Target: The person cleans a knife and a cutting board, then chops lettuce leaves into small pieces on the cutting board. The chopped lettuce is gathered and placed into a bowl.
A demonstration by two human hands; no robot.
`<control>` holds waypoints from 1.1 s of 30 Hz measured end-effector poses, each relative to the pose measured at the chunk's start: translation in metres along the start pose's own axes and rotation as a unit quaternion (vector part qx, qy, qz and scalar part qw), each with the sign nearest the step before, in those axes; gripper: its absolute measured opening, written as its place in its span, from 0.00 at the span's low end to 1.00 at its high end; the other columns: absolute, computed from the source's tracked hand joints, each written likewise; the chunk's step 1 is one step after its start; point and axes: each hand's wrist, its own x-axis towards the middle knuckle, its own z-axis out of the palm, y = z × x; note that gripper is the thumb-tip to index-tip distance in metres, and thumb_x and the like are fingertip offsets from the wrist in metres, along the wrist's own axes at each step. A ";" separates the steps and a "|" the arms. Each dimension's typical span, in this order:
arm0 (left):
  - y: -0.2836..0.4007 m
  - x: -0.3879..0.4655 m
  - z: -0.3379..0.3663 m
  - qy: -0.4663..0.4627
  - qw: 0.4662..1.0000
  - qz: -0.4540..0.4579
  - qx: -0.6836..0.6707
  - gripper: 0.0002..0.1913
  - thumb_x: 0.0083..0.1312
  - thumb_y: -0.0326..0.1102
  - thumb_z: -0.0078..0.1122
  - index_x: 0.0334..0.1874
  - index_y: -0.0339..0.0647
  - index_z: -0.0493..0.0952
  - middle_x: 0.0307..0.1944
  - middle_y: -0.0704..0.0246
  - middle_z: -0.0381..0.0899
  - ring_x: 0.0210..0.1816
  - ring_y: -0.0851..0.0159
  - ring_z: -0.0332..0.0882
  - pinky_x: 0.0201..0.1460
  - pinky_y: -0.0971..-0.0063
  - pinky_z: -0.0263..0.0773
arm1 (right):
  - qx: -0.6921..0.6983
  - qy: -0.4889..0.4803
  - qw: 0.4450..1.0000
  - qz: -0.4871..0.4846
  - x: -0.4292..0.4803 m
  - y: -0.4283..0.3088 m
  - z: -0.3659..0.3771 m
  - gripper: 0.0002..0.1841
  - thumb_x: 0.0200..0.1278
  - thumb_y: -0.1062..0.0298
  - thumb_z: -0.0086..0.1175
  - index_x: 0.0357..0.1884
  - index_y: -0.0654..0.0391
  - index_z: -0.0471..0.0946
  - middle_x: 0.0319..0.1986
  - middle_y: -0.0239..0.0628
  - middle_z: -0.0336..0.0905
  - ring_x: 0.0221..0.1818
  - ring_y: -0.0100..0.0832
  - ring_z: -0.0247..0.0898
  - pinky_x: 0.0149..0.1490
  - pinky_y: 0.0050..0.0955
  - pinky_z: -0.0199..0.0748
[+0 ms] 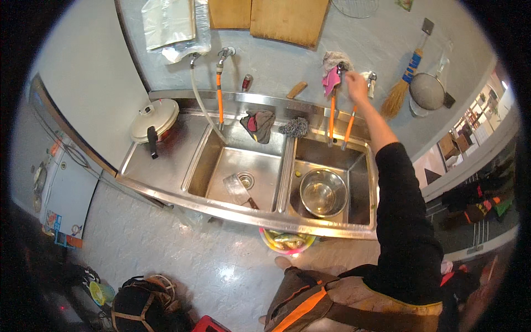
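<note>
My right hand [356, 86] is raised at the wall beside a tap [341, 68] draped with a pink cloth [331, 81] and a greyish cloth [337, 59]; whether it touches the tap or holds anything is unclear. Orange hoses [332, 116] run down from there into the right basin. In that basin stands a round metal bowl [323, 193] that seems to hold some water. The left basin holds a cleaver [239, 190] lying beside the drain [246, 180]. My left hand is out of view.
A pressure cooker [154, 120] stands on the left drainboard. A dark cloth [259, 124] and a mesh scourer [294, 127] lie at the sink's back edge. Below the front rim, a colourful basin [288, 241] sits on the floor. A broom [400, 91] and a strainer [427, 91] hang at right.
</note>
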 end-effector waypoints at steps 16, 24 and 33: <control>-0.036 -0.050 0.041 0.066 0.996 -0.052 -0.002 0.29 0.69 0.46 0.55 0.68 0.37 0.66 0.63 0.60 0.70 0.63 0.61 0.68 0.62 0.64 0.69 | -0.135 0.075 0.988 -0.013 0.147 0.035 0.030 0.15 0.67 0.56 0.48 0.44 0.55 0.77 0.35 0.49 0.80 0.42 0.53 0.76 0.47 0.47 0.71; -0.156 -0.117 -0.020 0.064 0.997 -0.036 -0.026 0.29 0.70 0.47 0.54 0.67 0.36 0.67 0.65 0.59 0.70 0.64 0.60 0.68 0.63 0.64 0.68 | -0.058 -0.005 0.948 -0.312 0.129 -0.081 -0.055 0.19 0.75 0.61 0.39 0.59 0.59 0.72 0.58 0.49 0.72 0.60 0.48 0.68 0.64 0.39 0.63; -0.220 -0.195 0.016 -0.005 0.964 0.150 -0.218 0.17 0.72 0.46 0.52 0.51 0.43 0.80 0.45 0.74 0.81 0.48 0.74 0.75 0.52 0.76 0.70 | 0.380 -0.635 0.654 -0.155 -0.354 -0.329 -0.097 0.18 0.75 0.62 0.41 0.55 0.62 0.75 0.51 0.40 0.77 0.53 0.36 0.72 0.58 0.38 0.70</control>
